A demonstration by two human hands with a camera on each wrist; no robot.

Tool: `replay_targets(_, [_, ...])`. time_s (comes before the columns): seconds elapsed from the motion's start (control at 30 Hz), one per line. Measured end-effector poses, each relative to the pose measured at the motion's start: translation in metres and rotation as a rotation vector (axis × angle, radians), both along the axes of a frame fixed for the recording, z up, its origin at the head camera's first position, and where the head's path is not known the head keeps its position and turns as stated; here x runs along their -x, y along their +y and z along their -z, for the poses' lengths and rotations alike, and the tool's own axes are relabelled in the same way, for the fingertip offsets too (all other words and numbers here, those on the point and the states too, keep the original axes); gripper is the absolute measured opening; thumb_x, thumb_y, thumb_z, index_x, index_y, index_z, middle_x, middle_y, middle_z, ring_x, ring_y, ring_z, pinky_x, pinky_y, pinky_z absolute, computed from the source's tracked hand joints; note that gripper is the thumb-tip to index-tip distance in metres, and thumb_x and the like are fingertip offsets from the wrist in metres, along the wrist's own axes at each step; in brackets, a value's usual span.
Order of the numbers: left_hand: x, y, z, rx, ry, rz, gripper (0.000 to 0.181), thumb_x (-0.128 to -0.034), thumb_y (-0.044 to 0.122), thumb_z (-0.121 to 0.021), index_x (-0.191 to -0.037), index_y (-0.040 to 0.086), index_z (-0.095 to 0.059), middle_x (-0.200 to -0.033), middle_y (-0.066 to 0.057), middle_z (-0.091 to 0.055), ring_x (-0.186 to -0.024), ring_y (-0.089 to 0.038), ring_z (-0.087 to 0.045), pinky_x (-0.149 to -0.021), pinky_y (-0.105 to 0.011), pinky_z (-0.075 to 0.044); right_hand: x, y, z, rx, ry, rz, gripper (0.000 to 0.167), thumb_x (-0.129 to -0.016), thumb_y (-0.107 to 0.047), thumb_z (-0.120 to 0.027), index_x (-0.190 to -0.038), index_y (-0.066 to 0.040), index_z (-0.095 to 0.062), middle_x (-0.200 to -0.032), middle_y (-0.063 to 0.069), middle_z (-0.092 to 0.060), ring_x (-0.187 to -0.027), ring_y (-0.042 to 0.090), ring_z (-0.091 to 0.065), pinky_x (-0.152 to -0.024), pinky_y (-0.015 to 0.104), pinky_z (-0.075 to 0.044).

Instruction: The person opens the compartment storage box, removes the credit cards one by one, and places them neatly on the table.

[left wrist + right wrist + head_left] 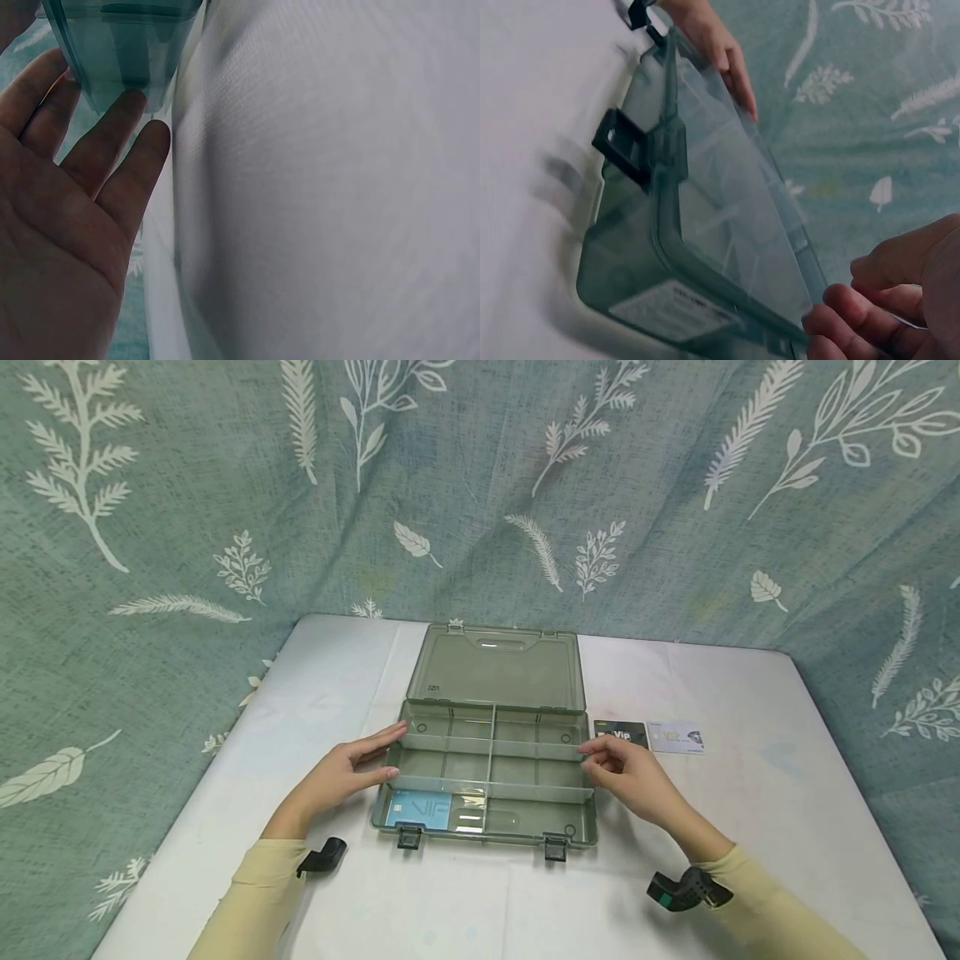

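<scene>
A green-grey translucent compartment box (pixel 517 814) lies on the table with its lid (pixel 498 668) swung back. Dividers split its inside into several sections. A light blue card (pixel 420 809) lies in the front left section. My left hand (pixel 341 777) touches the box's left side, its fingers spread; the left wrist view shows the fingertips against the wall. At the right rim is my right hand (pixel 630 777), fingers loosely bent, fingertips at the edge. In the right wrist view nothing is clearly held between thumb and fingers.
Right of the box, a black card (pixel 621 732) marked "Vip" lies partly behind my right hand. Beside it is a pale silver card (pixel 677 737). Two dark latches (pixel 555 847) hang at the box's front. A leaf-patterned green curtain (pixel 480 527) surrounds the white-covered table (pixel 750 827).
</scene>
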State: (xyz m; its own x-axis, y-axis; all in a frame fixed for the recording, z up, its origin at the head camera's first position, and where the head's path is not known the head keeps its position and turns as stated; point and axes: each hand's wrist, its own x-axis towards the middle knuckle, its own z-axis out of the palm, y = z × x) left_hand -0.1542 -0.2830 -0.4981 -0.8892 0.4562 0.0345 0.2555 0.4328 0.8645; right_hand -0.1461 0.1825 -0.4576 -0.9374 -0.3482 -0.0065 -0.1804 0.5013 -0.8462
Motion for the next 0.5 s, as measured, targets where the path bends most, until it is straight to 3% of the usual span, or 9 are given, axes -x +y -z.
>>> replay_targets(0.2, [0.0,0.0,-0.001,0.01,0.0,-0.005,0.067,-0.0965,0.023,-0.073,-0.156,0.013,-0.044,-0.165,0.001,-0.03,-0.149,-0.022,-0.033,-0.118,-0.031,-0.035,-0.003,-0.013,0.0,-0.004,0.017,-0.022,0.023,-0.1,-0.015,-0.068,-0.12,-0.005,-0.07,-0.098,0.008,-0.072,-0.081,0.014,-0.066,-0.067,0.026,-0.057])
replay_targets(0.5, [0.0,0.0,0.001,0.013,0.003,-0.008,0.067,-0.0964,0.025,-0.073,-0.156,0.015,-0.044,-0.165,0.004,-0.031,-0.149,-0.023,-0.034,-0.116,-0.017,-0.034,-0.005,-0.033,-0.007,-0.005,0.035,-0.063,0.022,-0.099,-0.015,-0.069,-0.12,-0.008,-0.071,-0.096,-0.001,-0.071,-0.081,0.013,-0.065,-0.068,0.026,-0.056])
